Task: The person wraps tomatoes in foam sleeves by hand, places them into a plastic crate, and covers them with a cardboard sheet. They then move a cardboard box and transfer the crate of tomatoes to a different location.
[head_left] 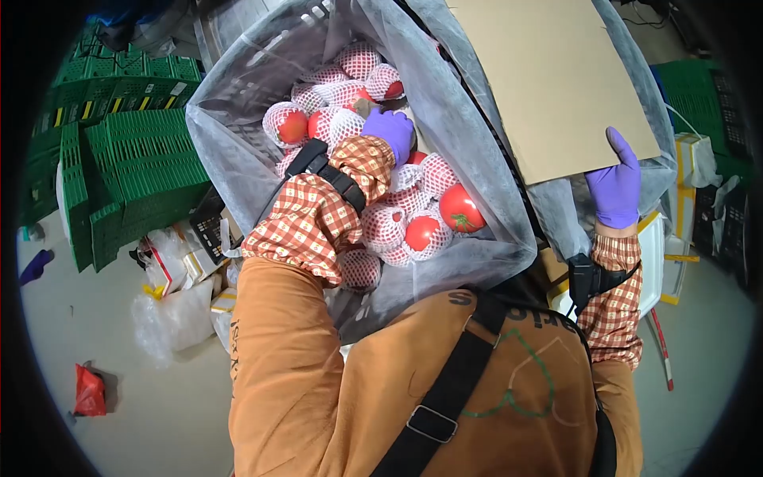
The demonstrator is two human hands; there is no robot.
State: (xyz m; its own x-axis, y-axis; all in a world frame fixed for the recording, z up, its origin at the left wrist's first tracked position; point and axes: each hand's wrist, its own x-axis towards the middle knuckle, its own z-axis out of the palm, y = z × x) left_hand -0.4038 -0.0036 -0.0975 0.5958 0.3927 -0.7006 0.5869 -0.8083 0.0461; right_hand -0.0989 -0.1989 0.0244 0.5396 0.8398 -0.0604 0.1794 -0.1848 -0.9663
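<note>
My left hand (389, 133), in a purple glove, reaches down into a crate lined with a grey plastic bag (469, 159). Its fingers are curled and partly hidden; a small brownish-grey piece shows beside them, and I cannot make out what they hold. Around the hand lie several red tomatoes, most in white foam nets, such as a netted tomato (284, 125) to its left and a bare tomato (462, 208) with a green stem nearer to me. My right hand (616, 187), also gloved, grips the near right edge of a flat cardboard sheet (556, 87), thumb on top.
The cardboard lies over a second lined crate on the right. Green crates (147, 175) are stacked at the left, with more green crates (699, 103) at the far right. Clear plastic bags (171, 322) and a red bag (91, 389) lie on the floor.
</note>
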